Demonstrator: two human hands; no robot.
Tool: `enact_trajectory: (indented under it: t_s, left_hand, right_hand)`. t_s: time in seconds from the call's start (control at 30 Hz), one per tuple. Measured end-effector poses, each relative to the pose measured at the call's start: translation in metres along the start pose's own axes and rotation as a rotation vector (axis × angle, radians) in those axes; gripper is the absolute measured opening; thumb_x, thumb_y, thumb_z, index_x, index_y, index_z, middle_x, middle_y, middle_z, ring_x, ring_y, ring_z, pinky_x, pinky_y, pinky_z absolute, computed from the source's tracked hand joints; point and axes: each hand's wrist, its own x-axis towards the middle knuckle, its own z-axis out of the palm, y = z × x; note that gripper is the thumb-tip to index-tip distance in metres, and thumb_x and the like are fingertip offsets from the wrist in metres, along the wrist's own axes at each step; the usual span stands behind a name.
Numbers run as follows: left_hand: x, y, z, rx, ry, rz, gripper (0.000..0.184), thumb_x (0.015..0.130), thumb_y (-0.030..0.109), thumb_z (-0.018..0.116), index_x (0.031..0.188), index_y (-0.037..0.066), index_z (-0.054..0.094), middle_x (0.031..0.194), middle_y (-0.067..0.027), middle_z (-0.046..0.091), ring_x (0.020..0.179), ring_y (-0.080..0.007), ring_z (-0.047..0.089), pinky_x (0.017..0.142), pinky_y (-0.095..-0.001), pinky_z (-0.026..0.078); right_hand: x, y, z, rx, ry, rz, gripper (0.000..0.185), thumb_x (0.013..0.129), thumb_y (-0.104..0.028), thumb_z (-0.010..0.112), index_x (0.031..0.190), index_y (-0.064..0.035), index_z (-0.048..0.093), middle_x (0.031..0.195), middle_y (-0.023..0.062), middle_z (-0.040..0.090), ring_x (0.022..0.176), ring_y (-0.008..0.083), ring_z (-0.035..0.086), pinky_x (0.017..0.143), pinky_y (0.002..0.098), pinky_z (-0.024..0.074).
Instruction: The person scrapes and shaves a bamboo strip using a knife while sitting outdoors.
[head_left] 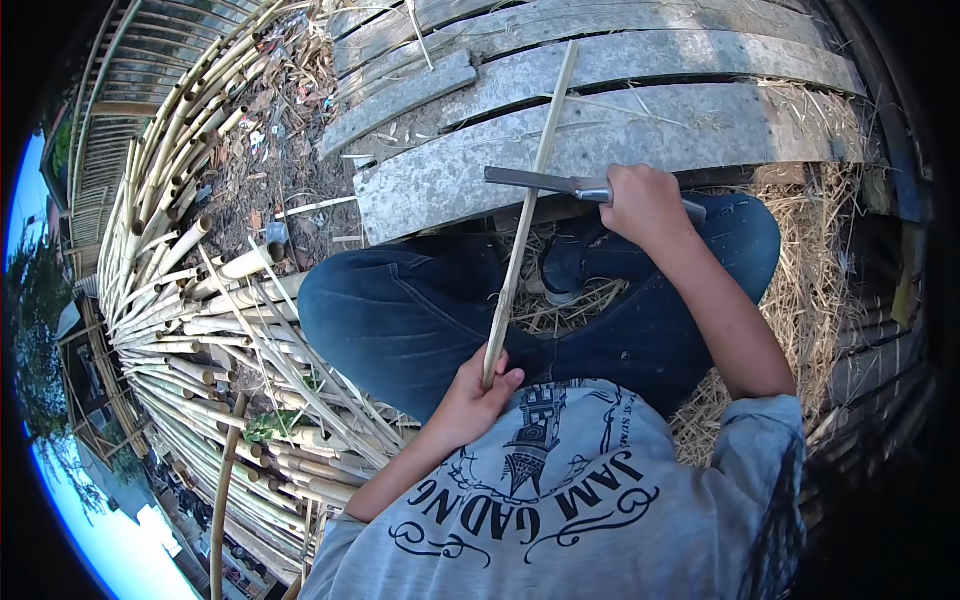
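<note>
My left hand (472, 398) is closed around the near end of a long, narrow bamboo strip (519, 245), close to my shirt. The strip slants up and away from my lap, and its far part reaches over the grey planks (430, 190). In my right hand (645, 207) is the handle of a machete (530, 180), whose dark handle end shows past my fist. Its blade points left and crosses the strip, apparently touching it. My fingers hide part of the handle. Both hands are over my crossed legs in blue jeans.
Many cut bamboo poles (225, 340) lie fanned out on my left. Straw-like shavings (800, 290) cover the ground at right and between my legs. A short loose board (400, 103) rests on the planks. Litter (255, 140) lies on the soil at upper left.
</note>
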Motion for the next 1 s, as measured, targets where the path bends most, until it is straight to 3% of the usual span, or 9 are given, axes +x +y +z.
enact_trajectory:
  t_s: [0.2,0.47,0.63,0.73,0.83,0.87,0.93,0.97,1.0]
  left_hand:
    - [0.004,-0.001,0.004,0.064,-0.048,0.048,0.026,0.095,0.002,0.059,0.088,0.013,0.036,0.063,0.0088,0.037,0.051,0.0007,0.032,0.046,-0.0197,0.026]
    - [-0.004,0.000,-0.005,-0.015,-0.075,-0.020,0.030,0.093,-0.002,0.059,0.088,0.013,0.034,0.058,0.0102,0.037,0.051,0.0018,0.031,0.046,-0.0193,0.023]
    - [-0.004,0.011,-0.011,-0.086,-0.178,-0.056,0.029,0.094,0.001,0.062,0.088,0.012,0.036,0.068,0.0097,0.035,0.056,0.0025,0.034,0.047,-0.0175,0.025]
    - [-0.008,0.008,-0.022,-0.150,-0.225,-0.138,0.029,0.094,0.003,0.063,0.089,0.014,0.037,0.069,0.0103,0.037,0.057,0.0028,0.035,0.049,-0.0165,0.026]
    - [-0.014,0.011,-0.034,-0.245,-0.267,-0.228,0.027,0.095,0.007,0.063,0.091,0.016,0.038,0.066,0.0088,0.041,0.050,0.0009,0.034,0.043,-0.0182,0.024]
    - [-0.016,0.010,-0.037,-0.307,-0.295,-0.278,0.026,0.094,0.009,0.064,0.093,0.016,0.038,0.063,0.0076,0.042,0.046,-0.0002,0.033,0.040,-0.0195,0.022]
    - [-0.021,0.016,-0.044,-0.336,-0.333,-0.300,0.027,0.094,0.012,0.065,0.093,0.016,0.038,0.065,0.0071,0.042,0.047,-0.0001,0.033,0.039,-0.0188,0.022]
    - [-0.023,0.017,-0.046,-0.361,-0.369,-0.323,0.029,0.093,0.015,0.067,0.093,0.016,0.038,0.066,0.0065,0.043,0.047,0.0000,0.032,0.039,-0.0182,0.021]
    - [-0.023,0.016,-0.048,-0.366,-0.373,-0.324,0.029,0.093,0.015,0.067,0.093,0.016,0.038,0.066,0.0065,0.043,0.047,0.0000,0.032,0.039,-0.0182,0.021]
  right_hand:
    - [-0.035,-0.046,-0.007,0.090,-0.164,-0.215,0.023,0.069,-0.020,0.073,0.078,-0.0032,0.061,0.068,0.0181,0.066,0.066,0.0360,0.068,0.063,0.0463,0.0547]
    - [0.009,-0.008,-0.012,0.017,0.043,0.053,0.020,0.074,-0.019,0.072,0.082,-0.0022,0.066,0.074,0.0170,0.069,0.071,0.0343,0.070,0.066,0.0433,0.0565]
    - [-0.049,-0.045,-0.041,0.156,-0.295,-0.057,0.024,0.073,-0.012,0.072,0.090,0.0010,0.062,0.076,0.0206,0.068,0.073,0.0383,0.068,0.068,0.0458,0.0549]
    - [-0.067,-0.033,-0.031,0.512,-0.340,-0.108,0.029,0.076,-0.011,0.072,0.099,0.0021,0.061,0.074,0.0168,0.068,0.070,0.0312,0.070,0.068,0.0411,0.0556]
    - [-0.083,-0.023,-0.018,1.233,-0.507,-0.030,0.036,0.089,-0.018,0.068,0.118,0.0013,0.059,0.075,0.0040,0.062,0.064,0.0089,0.061,0.060,0.0256,0.0517]
    - [-0.088,-0.024,-0.019,1.231,-0.510,-0.027,0.036,0.089,-0.018,0.068,0.118,0.0013,0.059,0.075,0.0040,0.062,0.064,0.0089,0.061,0.060,0.0256,0.0517]
    - [-0.094,-0.026,-0.026,1.207,-0.704,0.368,0.033,0.092,-0.020,0.066,0.116,0.0016,0.058,0.073,0.0035,0.061,0.061,0.0065,0.059,0.056,0.0240,0.0502]
    - [-0.099,-0.023,-0.021,1.038,-0.650,0.321,0.034,0.091,-0.024,0.067,0.111,0.0017,0.057,0.070,0.0094,0.063,0.058,0.0166,0.064,0.054,0.0305,0.0511]
    - [-0.105,-0.026,-0.022,1.033,-0.653,0.326,0.034,0.091,-0.024,0.067,0.111,0.0017,0.057,0.070,0.0094,0.063,0.058,0.0166,0.064,0.054,0.0305,0.0511]
